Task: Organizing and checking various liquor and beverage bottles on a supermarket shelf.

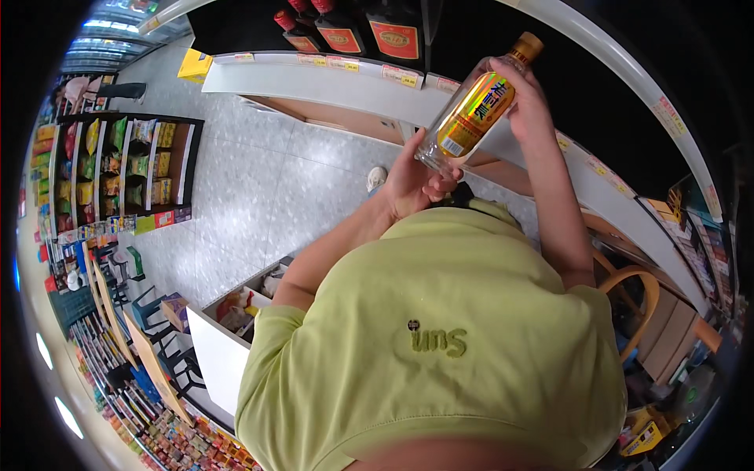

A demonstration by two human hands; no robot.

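Note:
A clear glass bottle [476, 112] with a gold, shiny label and a gold cap is held tilted in front of my chest. My right hand [526, 97] wraps round its shoulder, just below the cap, with the thumb across the front. Around the bottle's base are the thumb and fingers of my left hand [415, 179]. The label faces me and bears writing and a barcode. Behind the bottle runs the white front edge of a shelf [353, 79] with price tags along it.
Dark bottles with red labels [341, 40] stand on the shelf beyond. A white drawer unit [221, 353] is close on my left, a wooden chair [639, 282] on my right. Farther left are a snack rack [126, 171] and a person [88, 89].

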